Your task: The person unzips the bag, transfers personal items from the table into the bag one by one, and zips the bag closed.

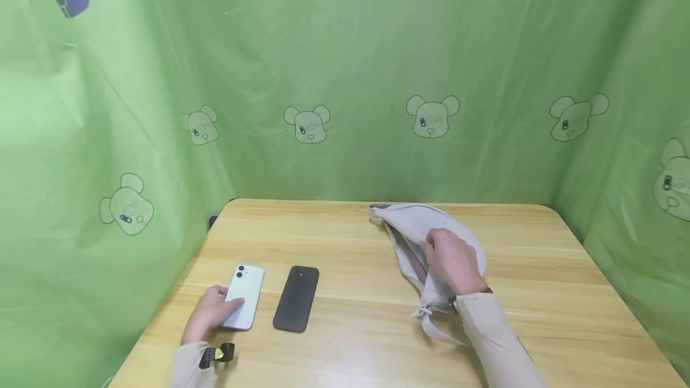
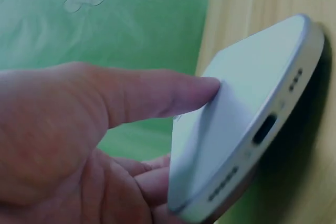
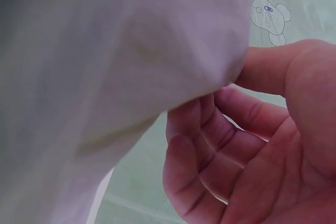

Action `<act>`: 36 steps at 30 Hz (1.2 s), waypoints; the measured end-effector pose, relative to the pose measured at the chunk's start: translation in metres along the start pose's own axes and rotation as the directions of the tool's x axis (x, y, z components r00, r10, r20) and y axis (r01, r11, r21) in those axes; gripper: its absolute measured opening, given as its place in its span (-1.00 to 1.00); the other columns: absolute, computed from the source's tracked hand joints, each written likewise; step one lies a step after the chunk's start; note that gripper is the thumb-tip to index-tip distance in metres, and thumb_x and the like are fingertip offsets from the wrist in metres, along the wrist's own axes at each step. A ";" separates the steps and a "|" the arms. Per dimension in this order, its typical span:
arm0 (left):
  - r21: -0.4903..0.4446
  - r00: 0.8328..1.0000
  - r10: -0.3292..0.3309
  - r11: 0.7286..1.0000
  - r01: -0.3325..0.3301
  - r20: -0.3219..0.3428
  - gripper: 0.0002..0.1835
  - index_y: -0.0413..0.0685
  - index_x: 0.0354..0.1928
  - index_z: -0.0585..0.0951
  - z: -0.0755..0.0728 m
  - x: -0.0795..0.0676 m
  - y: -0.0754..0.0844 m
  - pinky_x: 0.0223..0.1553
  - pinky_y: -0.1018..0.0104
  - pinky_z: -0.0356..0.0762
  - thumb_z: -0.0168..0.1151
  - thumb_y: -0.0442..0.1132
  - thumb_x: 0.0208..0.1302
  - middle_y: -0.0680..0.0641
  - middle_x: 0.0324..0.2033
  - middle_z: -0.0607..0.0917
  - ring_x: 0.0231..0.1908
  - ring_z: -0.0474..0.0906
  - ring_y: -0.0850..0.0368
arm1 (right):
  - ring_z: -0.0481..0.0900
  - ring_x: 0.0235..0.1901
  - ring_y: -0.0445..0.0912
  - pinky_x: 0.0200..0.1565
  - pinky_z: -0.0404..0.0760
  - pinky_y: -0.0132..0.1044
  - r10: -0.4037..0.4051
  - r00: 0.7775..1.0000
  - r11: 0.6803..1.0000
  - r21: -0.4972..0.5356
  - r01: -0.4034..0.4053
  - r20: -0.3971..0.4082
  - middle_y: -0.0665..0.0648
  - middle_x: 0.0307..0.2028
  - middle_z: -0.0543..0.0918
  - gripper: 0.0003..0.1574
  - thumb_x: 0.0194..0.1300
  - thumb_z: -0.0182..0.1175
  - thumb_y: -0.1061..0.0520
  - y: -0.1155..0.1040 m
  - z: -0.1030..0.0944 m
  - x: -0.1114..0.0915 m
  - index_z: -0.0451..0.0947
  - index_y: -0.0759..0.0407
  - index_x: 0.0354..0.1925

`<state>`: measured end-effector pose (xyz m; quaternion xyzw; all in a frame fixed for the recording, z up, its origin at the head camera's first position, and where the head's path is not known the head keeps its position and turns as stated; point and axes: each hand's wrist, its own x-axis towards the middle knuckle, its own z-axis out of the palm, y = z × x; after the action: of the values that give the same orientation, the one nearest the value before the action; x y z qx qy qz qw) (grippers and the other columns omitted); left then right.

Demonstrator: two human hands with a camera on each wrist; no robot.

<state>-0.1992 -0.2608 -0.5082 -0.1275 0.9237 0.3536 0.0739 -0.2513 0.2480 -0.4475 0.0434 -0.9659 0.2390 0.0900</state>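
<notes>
White phone (image 1: 249,287) (head view), beside the black phone (image 1: 296,299) at table (image 1: 350,346) left, gripped by the left hand (image 1: 209,311). Left wrist view: tilted, apparently at the pick-up step. Right wrist view: right hand (image 3: 268,166) pinches the bag (image 3: 173,40); lifting next would call for a firm left grip.

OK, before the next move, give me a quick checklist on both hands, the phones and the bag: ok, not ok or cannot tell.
1. Left hand holding the white phone: ok, thumb on its back.
2. White phone fully clear of the table: cannot tell.
3. Black phone untouched by either hand: ok, it lies on the table.
4. Right hand holding the edge of the grey bag: ok.
5. Grey bag open: ok, a gap shows.
6. Bag's contents known: cannot tell, the inside is mostly hidden.
</notes>
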 end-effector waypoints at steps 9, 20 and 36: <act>-0.257 0.999 -0.002 0.966 0.010 0.032 -0.47 -0.58 0.22 0.44 0.000 0.000 -0.007 -0.19 0.27 0.72 0.23 -0.30 0.36 -0.46 -0.06 0.73 -0.23 0.73 0.06 | 0.58 -0.47 0.03 -0.48 0.47 -0.13 -0.013 1.000 1.000 0.007 0.013 -0.005 0.14 -0.40 0.70 -0.79 0.45 0.20 0.06 0.000 0.000 -0.002 0.64 0.14 -0.30; -0.436 1.000 -0.005 0.900 0.017 0.029 -0.43 -0.57 0.29 0.40 0.002 0.004 -0.017 -0.48 0.43 0.50 0.25 -0.29 0.38 -0.02 -0.44 0.77 -0.50 0.55 0.22 | 0.61 -0.44 0.05 -0.46 0.50 -0.09 -0.022 1.000 1.000 0.007 0.022 -0.009 0.18 -0.34 0.73 -0.79 0.45 0.20 0.06 0.001 0.000 -0.001 0.65 0.16 -0.25; -0.616 0.995 0.012 0.786 0.051 0.098 -0.31 -0.55 0.43 0.23 -0.002 0.005 -0.006 -0.32 0.49 0.66 0.22 -0.27 0.44 0.07 -0.35 0.78 -0.43 0.63 0.33 | 0.61 -0.44 0.06 -0.46 0.50 -0.08 -0.029 1.000 1.000 0.007 0.029 -0.009 0.19 -0.34 0.73 -0.79 0.44 0.20 0.07 -0.001 -0.001 -0.001 0.64 0.16 -0.28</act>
<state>-0.2018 -0.2674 -0.5120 -0.1369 0.7512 0.6412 0.0763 -0.2504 0.2482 -0.4461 0.0568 -0.9639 0.2412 0.0974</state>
